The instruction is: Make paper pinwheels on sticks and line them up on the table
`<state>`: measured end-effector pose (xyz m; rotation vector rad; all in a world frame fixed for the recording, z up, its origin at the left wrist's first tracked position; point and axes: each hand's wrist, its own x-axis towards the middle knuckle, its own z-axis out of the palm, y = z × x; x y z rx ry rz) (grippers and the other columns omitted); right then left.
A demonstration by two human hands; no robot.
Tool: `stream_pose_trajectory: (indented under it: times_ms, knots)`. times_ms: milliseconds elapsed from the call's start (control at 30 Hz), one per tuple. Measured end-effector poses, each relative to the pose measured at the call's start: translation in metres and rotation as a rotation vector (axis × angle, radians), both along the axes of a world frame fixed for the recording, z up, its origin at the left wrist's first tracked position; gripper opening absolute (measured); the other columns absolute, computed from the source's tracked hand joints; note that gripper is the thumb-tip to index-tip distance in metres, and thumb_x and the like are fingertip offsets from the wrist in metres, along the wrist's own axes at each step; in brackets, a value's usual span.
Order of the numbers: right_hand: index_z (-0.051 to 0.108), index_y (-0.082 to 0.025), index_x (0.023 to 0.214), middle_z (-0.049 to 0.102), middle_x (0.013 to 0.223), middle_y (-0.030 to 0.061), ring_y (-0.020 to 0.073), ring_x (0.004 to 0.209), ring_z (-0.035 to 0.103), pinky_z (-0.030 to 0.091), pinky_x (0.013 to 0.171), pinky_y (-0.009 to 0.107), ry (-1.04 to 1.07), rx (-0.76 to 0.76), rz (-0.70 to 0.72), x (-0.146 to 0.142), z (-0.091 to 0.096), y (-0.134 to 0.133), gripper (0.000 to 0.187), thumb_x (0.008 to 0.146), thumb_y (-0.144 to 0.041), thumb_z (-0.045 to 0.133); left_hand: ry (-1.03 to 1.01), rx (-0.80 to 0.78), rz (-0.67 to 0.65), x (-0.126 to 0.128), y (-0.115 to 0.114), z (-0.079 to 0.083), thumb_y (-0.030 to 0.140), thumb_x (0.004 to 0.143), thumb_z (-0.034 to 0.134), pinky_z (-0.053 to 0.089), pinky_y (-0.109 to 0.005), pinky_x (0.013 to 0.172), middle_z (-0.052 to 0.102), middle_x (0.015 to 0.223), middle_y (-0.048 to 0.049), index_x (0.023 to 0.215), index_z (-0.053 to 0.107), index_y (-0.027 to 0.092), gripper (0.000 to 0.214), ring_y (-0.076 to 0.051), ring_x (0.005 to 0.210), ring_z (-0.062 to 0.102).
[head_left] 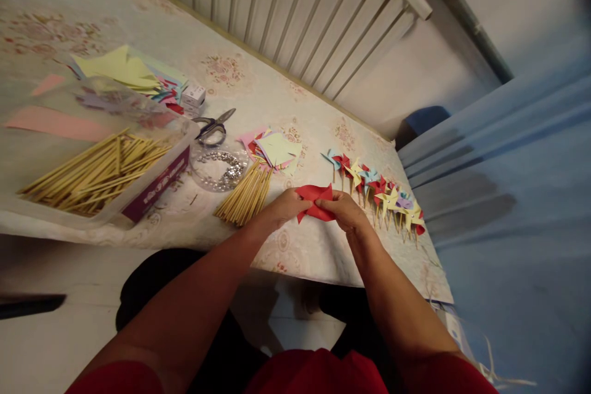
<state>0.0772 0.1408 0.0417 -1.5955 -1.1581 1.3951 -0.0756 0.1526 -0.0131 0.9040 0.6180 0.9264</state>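
Both hands pinch a folded red paper piece [316,202] just above the near edge of the table [295,246]. My left hand [282,208] grips its left side with fingers closed. My right hand [347,209] holds its right side, fingers curled round it. A loose bundle of wooden sticks [245,196] lies just left of my left hand. To the right of my right hand runs a row of finished paper pinwheels [383,192] on sticks, in red, yellow and blue.
A clear box of wooden sticks [99,173] stands at the left. Behind it lie yellow and pink paper sheets [120,68]. Scissors [213,127], a round clear dish of small shiny pins [220,166] and a stack of cut coloured squares [276,149] sit mid-table. A radiator lines the wall.
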Motion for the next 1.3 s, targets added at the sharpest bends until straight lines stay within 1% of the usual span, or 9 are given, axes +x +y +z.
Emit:
stream_pose_trajectory:
  times_ms: [167, 333, 400, 533, 700, 867, 1000, 1133, 1300]
  knots:
    - [0.073, -0.017, 0.068, 0.071, 0.063, 0.0003, 0.0138, 0.052, 0.06, 0.047, 0.051, 0.024, -0.099, 0.004, 0.029, 0.001, -0.001, -0.001, 0.018, 0.053, -0.025, 0.077, 0.053, 0.028, -0.027, -0.003, -0.002, 0.006, 0.015, 0.062, 0.064, 0.036, -0.022, 0.051, 0.063, 0.064, -0.0006, 0.07, 0.068, 0.014, 0.009, -0.011, 0.055, 0.052]
    - [0.068, -0.015, 0.059, 0.065, 0.053, -0.0031, 0.009, 0.045, 0.052, 0.039, 0.045, 0.02, -0.162, 0.024, 0.105, 0.004, -0.002, -0.003, 0.007, 0.057, -0.021, 0.072, 0.075, 0.037, -0.057, -0.003, -0.002, 0.003, 0.014, 0.061, 0.066, 0.033, -0.022, 0.049, 0.062, 0.062, -0.0003, 0.069, 0.068, 0.014, 0.009, -0.01, 0.052, 0.049]
    - [0.068, -0.015, 0.061, 0.065, 0.055, -0.0028, 0.0095, 0.046, 0.053, 0.04, 0.046, 0.02, -0.135, 0.038, 0.117, 0.005, -0.006, -0.003, 0.008, 0.058, -0.022, 0.071, 0.058, 0.015, -0.074, -0.003, -0.002, 0.001, 0.015, 0.061, 0.067, 0.032, -0.022, 0.049, 0.06, 0.06, 0.0001, 0.067, 0.067, 0.014, 0.006, -0.009, 0.051, 0.048]
    - [0.069, -0.015, 0.068, 0.07, 0.063, -0.0001, 0.0134, 0.053, 0.06, 0.048, 0.053, 0.024, -0.029, 0.073, -0.001, 0.004, -0.013, -0.003, 0.016, 0.056, -0.025, 0.074, -0.065, -0.115, -0.068, -0.004, 0.0, -0.002, 0.023, 0.063, 0.074, 0.037, -0.023, 0.054, 0.059, 0.059, -0.0003, 0.064, 0.063, 0.014, 0.014, -0.008, 0.051, 0.048]
    - [0.069, -0.016, 0.075, 0.073, 0.075, 0.0021, 0.0169, 0.066, 0.066, 0.054, 0.068, 0.03, 0.167, 0.19, -0.221, -0.009, -0.016, 0.0, 0.024, 0.053, -0.024, 0.075, -0.324, -0.328, -0.025, -0.003, 0.0, -0.003, 0.042, 0.066, 0.078, 0.046, -0.028, 0.071, 0.067, 0.08, -0.0046, 0.085, 0.068, 0.016, 0.035, -0.012, 0.069, 0.06]
    - [0.066, -0.017, 0.079, 0.072, 0.078, 0.0024, 0.0174, 0.07, 0.067, 0.055, 0.068, 0.03, 0.224, 0.313, -0.412, -0.026, -0.024, 0.004, 0.024, 0.057, -0.026, 0.071, -0.422, -0.297, 0.044, 0.005, -0.004, -0.006, 0.042, 0.063, 0.081, 0.046, -0.028, 0.077, 0.069, 0.094, -0.0066, 0.093, 0.07, 0.017, 0.041, -0.015, 0.082, 0.063]
    - [0.063, -0.017, 0.079, 0.07, 0.075, 0.0019, 0.0166, 0.067, 0.065, 0.053, 0.063, 0.028, 0.191, 0.337, -0.453, -0.036, -0.031, 0.002, 0.023, 0.06, -0.029, 0.069, -0.383, -0.25, 0.147, 0.012, -0.006, -0.011, 0.033, 0.058, 0.084, 0.045, -0.026, 0.074, 0.068, 0.082, -0.0035, 0.085, 0.07, 0.015, 0.035, -0.012, 0.075, 0.06]
    - [0.062, -0.017, 0.076, 0.067, 0.071, 0.0001, 0.0138, 0.062, 0.061, 0.051, 0.061, 0.026, 0.164, 0.336, -0.434, -0.044, -0.039, -0.001, 0.02, 0.063, -0.03, 0.069, -0.347, -0.241, 0.213, 0.018, -0.005, -0.016, 0.033, 0.06, 0.081, 0.043, -0.023, 0.069, 0.065, 0.071, -0.002, 0.076, 0.068, 0.012, 0.029, -0.01, 0.067, 0.056]
    - [0.061, -0.017, 0.078, 0.067, 0.071, 0.0, 0.014, 0.064, 0.06, 0.051, 0.062, 0.026, 0.144, 0.335, -0.433, -0.05, -0.043, -0.002, 0.021, 0.062, -0.03, 0.067, -0.349, -0.249, 0.283, 0.02, -0.003, -0.018, 0.031, 0.059, 0.078, 0.041, -0.022, 0.065, 0.064, 0.068, -0.0012, 0.074, 0.066, 0.012, 0.027, -0.009, 0.063, 0.055]
